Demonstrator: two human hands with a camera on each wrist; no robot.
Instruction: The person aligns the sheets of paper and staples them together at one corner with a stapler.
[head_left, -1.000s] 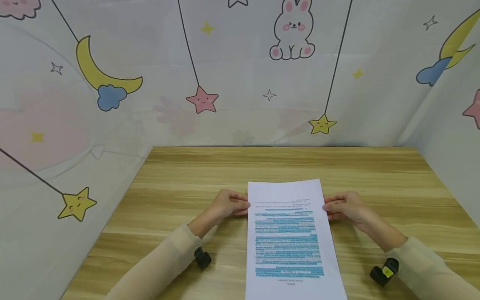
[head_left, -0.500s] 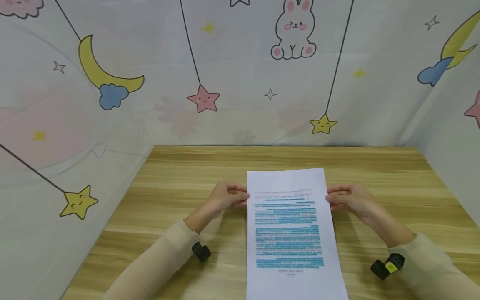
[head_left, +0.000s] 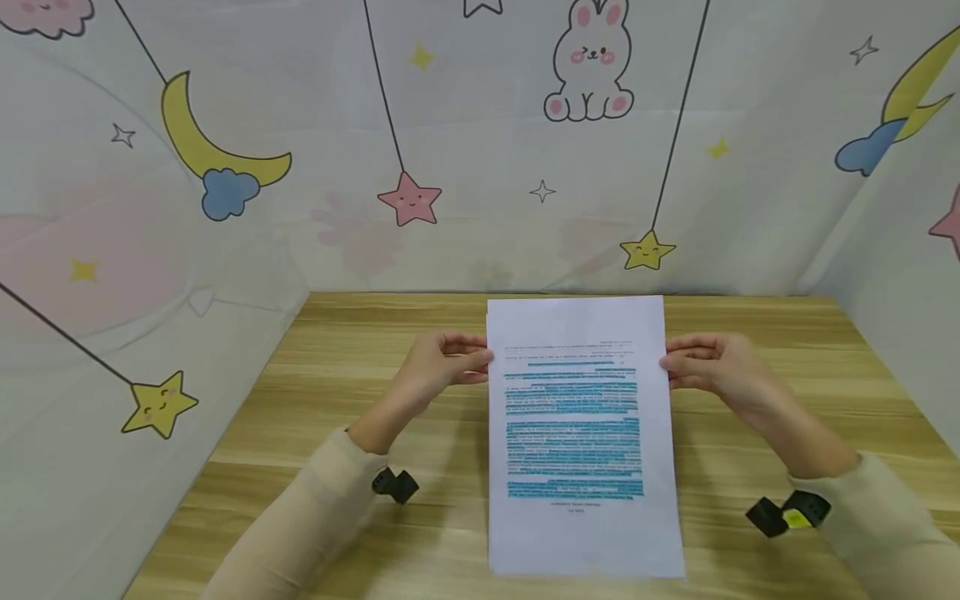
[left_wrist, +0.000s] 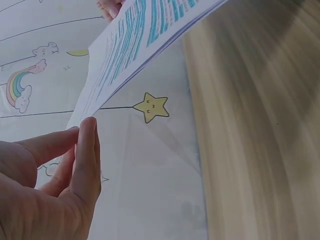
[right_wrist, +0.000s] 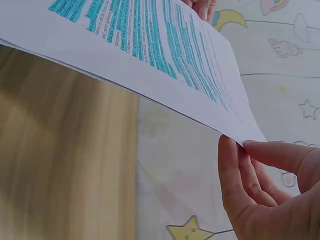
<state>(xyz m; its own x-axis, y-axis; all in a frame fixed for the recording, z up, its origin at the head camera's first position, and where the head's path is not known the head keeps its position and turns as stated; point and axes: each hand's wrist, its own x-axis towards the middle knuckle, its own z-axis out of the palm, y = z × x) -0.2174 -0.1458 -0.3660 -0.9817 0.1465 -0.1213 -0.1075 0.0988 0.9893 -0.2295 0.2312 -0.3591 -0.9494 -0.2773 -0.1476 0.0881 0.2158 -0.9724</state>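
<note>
A thin stack of printed paper (head_left: 577, 433), white with blue-highlighted lines of upside-down text, is held up over the table in the head view. My left hand (head_left: 442, 371) pinches its left edge near the top, thumb in front and fingers behind. At the opposite edge my right hand (head_left: 723, 371) pinches the sheets the same way. In the left wrist view the paper (left_wrist: 130, 55) slants away from the thumb and fingertips. More than one sheet edge shows along the paper (right_wrist: 150, 75) in the right wrist view.
The wood-grain table (head_left: 315, 392) lies beneath the paper and both forearms. A white printed curtain (head_left: 480, 150) with stars, moons and a rabbit stands behind the table and along its sides. Each wrist wears a small black camera (head_left: 395, 483).
Both hands have raised the paper up and away from the body. Its lower edge, cut off by the frame before, now shows above the table.
</note>
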